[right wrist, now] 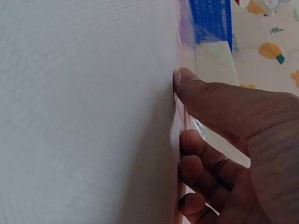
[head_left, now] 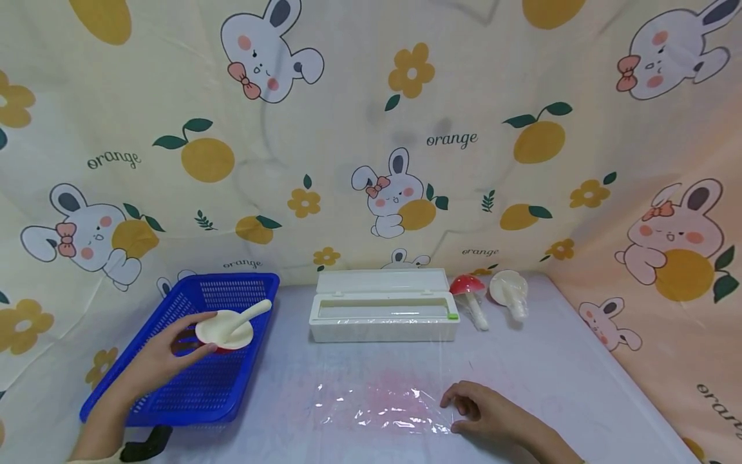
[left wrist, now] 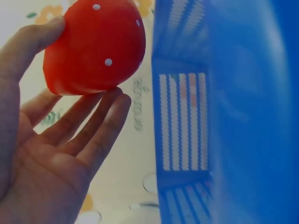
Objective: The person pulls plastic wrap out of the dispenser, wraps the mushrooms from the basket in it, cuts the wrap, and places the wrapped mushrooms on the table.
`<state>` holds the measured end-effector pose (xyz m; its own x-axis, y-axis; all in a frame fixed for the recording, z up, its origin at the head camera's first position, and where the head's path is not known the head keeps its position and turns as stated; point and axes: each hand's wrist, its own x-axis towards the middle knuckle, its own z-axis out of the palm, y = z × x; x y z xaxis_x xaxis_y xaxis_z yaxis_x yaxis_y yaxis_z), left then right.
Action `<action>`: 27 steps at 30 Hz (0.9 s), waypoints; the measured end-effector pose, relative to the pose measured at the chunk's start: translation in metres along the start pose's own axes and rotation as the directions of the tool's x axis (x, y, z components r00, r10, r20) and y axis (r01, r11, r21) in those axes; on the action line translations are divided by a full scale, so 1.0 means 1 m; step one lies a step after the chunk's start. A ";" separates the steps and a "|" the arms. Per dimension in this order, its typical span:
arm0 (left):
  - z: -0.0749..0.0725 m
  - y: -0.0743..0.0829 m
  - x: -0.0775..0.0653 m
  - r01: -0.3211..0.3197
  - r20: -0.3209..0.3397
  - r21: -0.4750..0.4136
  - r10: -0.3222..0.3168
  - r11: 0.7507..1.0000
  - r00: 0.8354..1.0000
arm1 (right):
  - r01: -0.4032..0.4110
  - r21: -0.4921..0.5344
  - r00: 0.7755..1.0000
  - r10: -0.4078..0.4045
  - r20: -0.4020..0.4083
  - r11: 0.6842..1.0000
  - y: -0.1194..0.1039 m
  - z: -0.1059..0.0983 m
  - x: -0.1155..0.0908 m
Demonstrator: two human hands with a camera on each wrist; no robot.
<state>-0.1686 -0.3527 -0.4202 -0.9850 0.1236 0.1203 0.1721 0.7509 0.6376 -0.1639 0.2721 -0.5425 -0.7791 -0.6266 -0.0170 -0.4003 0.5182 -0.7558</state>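
A toy mushroom (head_left: 223, 332) with a cream stem and a white-dotted red cap (left wrist: 100, 46) is in my left hand (head_left: 168, 354). Thumb and fingers grip the cap by its edge, and the stem points up and to the right. In the head view it overlaps the blue basket (head_left: 232, 412). My right hand (head_left: 484, 412) rests at the right edge of a sheet of clear plastic wrap (head_left: 382, 409) spread flat on the table. In the right wrist view, its thumb and loosely bent fingers touch the surface, set apart from each other.
A white plastic wrap dispenser (head_left: 382, 332) with a raised lid and a green slider (head_left: 453, 316) stands behind the sheet. Right of it lie a red-capped mushroom (head_left: 466, 287) and another mushroom (head_left: 510, 290), underside showing, in shiny film. A patterned cloth (head_left: 348, 129) hangs behind the table.
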 end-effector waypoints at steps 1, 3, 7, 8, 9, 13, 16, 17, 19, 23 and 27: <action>0.002 0.004 0.001 -0.008 -0.002 -0.001 0.008 1.000 1.000 | -0.014 0.000 1.000 0.014 0.002 1.000 0.000 0.000 0.000; 0.006 0.011 0.002 -0.026 -0.005 -0.004 0.026 1.000 1.000 | -0.010 -0.005 1.000 0.010 0.002 1.000 0.000 0.000 0.000; 0.016 0.026 0.006 -0.077 -0.001 -0.029 0.077 0.997 0.997 | 0.024 -0.015 1.000 -0.024 -0.007 1.000 0.000 0.001 0.000; 0.019 0.029 0.007 -0.091 -0.001 -0.033 0.091 0.995 0.996 | 0.032 -0.017 0.999 -0.032 -0.009 0.999 0.000 0.001 0.000; 0.022 0.032 0.008 -0.106 0.001 -0.038 0.106 0.994 0.994 | 0.029 -0.010 1.000 -0.029 -0.010 1.000 0.000 0.001 0.000; 0.035 0.044 0.014 -0.153 0.005 -0.052 0.154 0.987 0.988 | 0.056 -0.005 0.998 -0.056 -0.014 0.998 0.001 0.001 0.000; 0.047 0.052 0.017 -0.169 0.012 -0.072 0.171 0.983 0.985 | 0.102 -0.013 0.995 -0.103 -0.017 0.995 0.002 0.001 0.000; 0.051 0.054 0.017 -0.170 0.014 -0.079 0.171 0.982 0.985 | 0.108 -0.009 0.994 -0.108 -0.017 0.994 0.002 0.001 0.000; 0.060 0.058 0.019 -0.170 0.021 -0.092 0.173 0.981 0.985 | 0.114 -0.013 0.993 -0.114 -0.017 0.993 0.002 0.000 0.001; 0.076 0.065 0.022 -0.170 0.036 -0.111 0.175 0.979 0.984 | 0.083 -0.009 0.996 -0.083 -0.014 0.997 0.002 0.000 0.003; 0.093 0.070 0.026 -0.184 0.058 -0.131 0.193 0.974 0.979 | 0.042 -0.012 0.999 -0.042 -0.006 0.999 0.002 0.000 0.002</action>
<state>-0.1829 -0.2361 -0.4432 -0.9322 0.3038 0.1968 0.3507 0.6235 0.6988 -0.1662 0.2714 -0.5438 -0.7648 -0.6440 0.0187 -0.4384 0.4988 -0.7477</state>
